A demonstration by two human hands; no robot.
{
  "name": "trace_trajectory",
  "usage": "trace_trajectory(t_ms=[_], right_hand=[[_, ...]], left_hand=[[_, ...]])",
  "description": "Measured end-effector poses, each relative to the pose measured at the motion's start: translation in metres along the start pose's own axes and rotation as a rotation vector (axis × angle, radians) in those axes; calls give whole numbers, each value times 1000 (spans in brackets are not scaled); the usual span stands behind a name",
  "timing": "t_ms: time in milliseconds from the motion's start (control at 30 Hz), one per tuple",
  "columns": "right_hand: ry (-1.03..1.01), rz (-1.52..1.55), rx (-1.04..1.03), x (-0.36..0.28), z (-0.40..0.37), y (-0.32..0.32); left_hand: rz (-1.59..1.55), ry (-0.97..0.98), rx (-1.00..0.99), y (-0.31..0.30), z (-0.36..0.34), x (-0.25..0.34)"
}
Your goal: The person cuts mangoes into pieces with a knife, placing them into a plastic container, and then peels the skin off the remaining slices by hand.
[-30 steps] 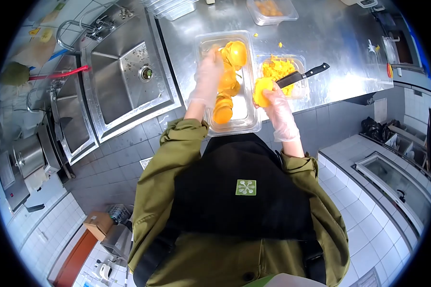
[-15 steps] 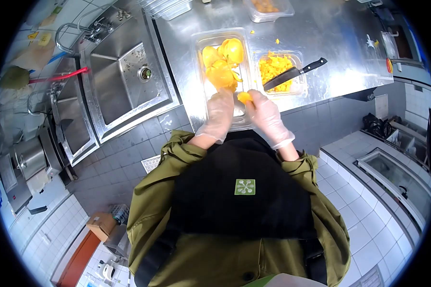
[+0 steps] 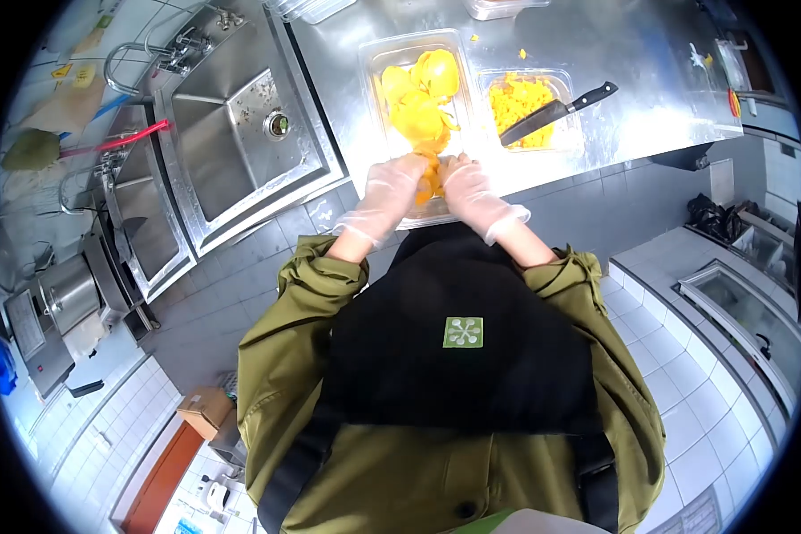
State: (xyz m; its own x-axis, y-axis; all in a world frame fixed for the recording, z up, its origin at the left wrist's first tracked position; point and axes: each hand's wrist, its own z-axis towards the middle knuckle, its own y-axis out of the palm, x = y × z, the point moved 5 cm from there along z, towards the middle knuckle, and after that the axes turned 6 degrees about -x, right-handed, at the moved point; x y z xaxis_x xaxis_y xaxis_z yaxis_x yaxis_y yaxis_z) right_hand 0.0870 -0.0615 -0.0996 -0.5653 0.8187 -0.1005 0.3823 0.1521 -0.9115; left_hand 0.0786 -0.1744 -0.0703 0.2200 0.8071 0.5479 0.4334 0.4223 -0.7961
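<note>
Both hands wear clear gloves and meet over the near end of a long clear container (image 3: pixel 373 84). Pinched between them is an orange-yellow piece (image 3: pixel 427 181), with my left hand (image 3: pixel 394 190) closed on its left side and my right hand (image 3: pixel 472 188) closed at its right. Large yellow pieces (image 3: pixel 423 93) are heaped in the container just beyond my fingers. To the right, a smaller clear container (image 3: pixel 568 133) holds chopped yellow bits (image 3: pixel 515 100). A black-handled knife (image 3: pixel 552 115) rests across it, blade toward the lower left.
A steel sink (image 3: pixel 214 156) with a faucet (image 3: pixel 138 67) is on the left. More clear containers (image 3: pixel 316 9) stand at the counter's back. Small yellow scraps (image 3: pixel 522 54) lie on the steel counter (image 3: pixel 650 71). A cardboard box (image 3: pixel 206 410) is at the lower left.
The view has shifted slightly. My hands have come together, and the orange-yellow piece that showed at my right fingertips now hangs between both hands, appearing larger.
</note>
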Motion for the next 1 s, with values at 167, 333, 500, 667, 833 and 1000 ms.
trace_trajectory(t_ms=[167, 333, 500, 667, 833, 1000], right_hand=[[-110, 1253, 307, 20, -15, -26], [60, 1594, 12, 27, -13, -27], [-66, 1178, 224, 34, -9, -35], [-87, 1046, 197, 33, -16, -52], [-135, 1035, 117, 34, -16, -56], [-225, 1088, -44, 36, -11, -68]], left_hand=[[-277, -214, 81, -41, -6, 1], [-536, -221, 63, -52, -5, 10], [-61, -95, 22, -54, -1, 23], [43, -24, 40, -47, 2, 28], [49, 19, 12, -47, 0, 30], [-29, 16, -18, -45, -3, 30]])
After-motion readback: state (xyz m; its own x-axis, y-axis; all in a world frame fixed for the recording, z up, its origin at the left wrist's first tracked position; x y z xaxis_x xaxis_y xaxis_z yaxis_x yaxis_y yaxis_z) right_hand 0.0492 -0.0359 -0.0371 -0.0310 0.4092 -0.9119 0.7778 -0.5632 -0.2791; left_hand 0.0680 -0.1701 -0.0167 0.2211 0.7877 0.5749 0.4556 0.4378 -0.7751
